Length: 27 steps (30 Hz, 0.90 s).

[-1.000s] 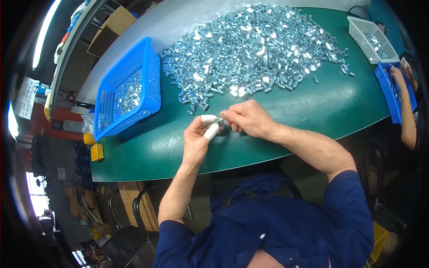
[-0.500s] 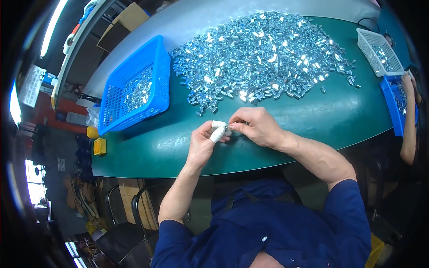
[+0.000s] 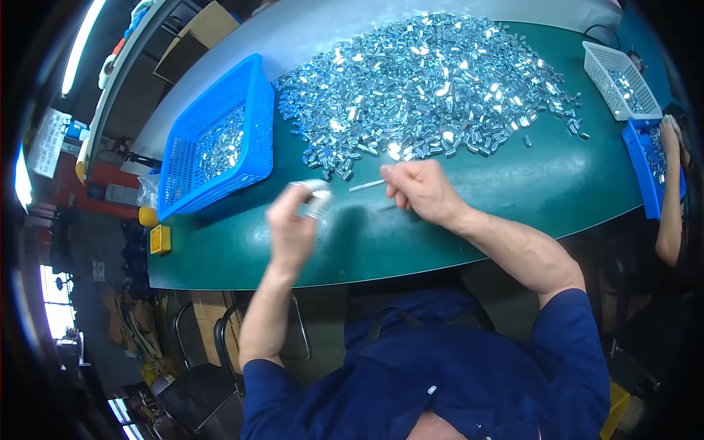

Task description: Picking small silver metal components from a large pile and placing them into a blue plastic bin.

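My right hand (image 3: 427,192) is closed on a thin, light metal rod (image 3: 367,185), which points left from the fingertips over the green table. My left hand (image 3: 292,224) is apart from it, near the blue basket; white coverings wrap some of its fingertips. Motion blur on that hand hides whether anything is in its fingers. Beyond both hands spreads a large heap of small, shiny metal pieces (image 3: 433,88). The blue basket (image 3: 253,158), on the left, holds more such pieces.
A small yellow box (image 3: 160,240) sits at the table's left edge. On the far right are a white basket (image 3: 623,88) and a blue bin (image 3: 645,180) with metal pieces; another person's hand (image 3: 669,136) is at the bin. The green table's (image 3: 513,198) front edge curves before me.
My hands were together at the fingertips and have come apart. The left moved left toward the blue basket. The rod in my right hand now shows plainly.
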Motion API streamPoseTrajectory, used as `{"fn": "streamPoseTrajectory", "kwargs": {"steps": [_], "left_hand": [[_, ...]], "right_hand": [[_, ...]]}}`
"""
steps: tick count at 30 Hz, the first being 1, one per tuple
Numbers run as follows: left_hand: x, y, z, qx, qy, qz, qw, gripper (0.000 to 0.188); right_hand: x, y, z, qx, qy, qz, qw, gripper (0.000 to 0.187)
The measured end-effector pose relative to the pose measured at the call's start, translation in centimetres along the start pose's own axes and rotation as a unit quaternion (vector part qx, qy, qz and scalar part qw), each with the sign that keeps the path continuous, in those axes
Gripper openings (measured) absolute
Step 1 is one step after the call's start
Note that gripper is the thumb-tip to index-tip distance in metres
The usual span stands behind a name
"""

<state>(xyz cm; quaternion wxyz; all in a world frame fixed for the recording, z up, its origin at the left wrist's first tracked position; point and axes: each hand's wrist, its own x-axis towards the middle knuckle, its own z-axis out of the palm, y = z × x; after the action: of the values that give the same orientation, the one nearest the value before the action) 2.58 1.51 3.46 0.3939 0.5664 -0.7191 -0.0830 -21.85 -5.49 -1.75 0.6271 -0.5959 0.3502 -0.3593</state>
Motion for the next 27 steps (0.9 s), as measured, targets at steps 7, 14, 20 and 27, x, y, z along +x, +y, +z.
{"fn": "streamPoseTrajectory", "kwargs": {"steps": [7, 14, 20, 27], "left_hand": [[6.1, -1.6, -7.1, 0.261, 0.172, 0.094, 0.945, 0.018], [0.7, -5.3, 1.6, 0.249, -0.046, -0.054, 0.966, 0.025], [-1.4, -5.1, 2.2, 0.111, -0.033, -0.067, 0.991, 0.02], [-1.7, -0.8, 2.5, -0.003, -0.069, -0.055, 0.996, 0.022]], "right_hand": [[0.2, -0.3, -0.7, 0.004, 0.04, -0.019, 0.999, 0.047], [0.1, -0.2, 0.2, -0.037, 0.004, -0.03, 0.999, 0.041], [-0.1, 0.1, 0.2, -0.056, 0.024, -0.043, 0.997, 0.035], [-0.1, 0.2, 0.8, -0.087, 0.019, -0.063, 0.994, 0.028]]}}
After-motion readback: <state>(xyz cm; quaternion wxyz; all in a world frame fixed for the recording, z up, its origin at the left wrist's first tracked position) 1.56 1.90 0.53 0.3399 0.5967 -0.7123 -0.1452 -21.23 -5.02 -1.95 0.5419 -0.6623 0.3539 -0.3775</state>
